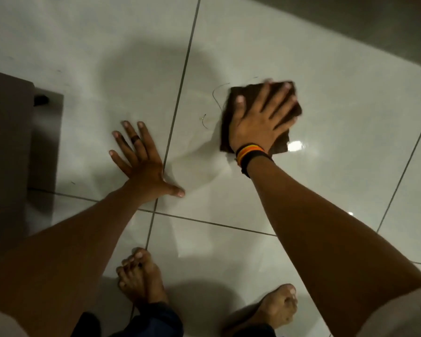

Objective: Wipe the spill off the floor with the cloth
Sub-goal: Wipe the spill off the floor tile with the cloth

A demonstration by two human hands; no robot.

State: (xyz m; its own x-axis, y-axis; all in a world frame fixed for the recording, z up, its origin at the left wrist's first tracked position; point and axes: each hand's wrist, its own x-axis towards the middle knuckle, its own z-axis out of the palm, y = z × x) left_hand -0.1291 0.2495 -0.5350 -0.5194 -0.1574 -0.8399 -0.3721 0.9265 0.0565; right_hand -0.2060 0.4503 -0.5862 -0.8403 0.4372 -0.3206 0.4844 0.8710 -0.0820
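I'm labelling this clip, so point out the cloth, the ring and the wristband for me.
cloth (238, 93): head view, bare upper left corner beside the fingers.
ring (136, 139): head view, dark band on a left finger.
wristband (249, 152): head view, striped band across the right wrist.

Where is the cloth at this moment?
In the head view the brown cloth lies flat on the white tile floor, right of centre, pressed under the right hand, just right of the wet patch.

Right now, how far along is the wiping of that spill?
Midway. The right hand presses the brown cloth flat on the floor; the left hand braces. A pale wet patch near the cloth remains. I can't tell what's already dry.
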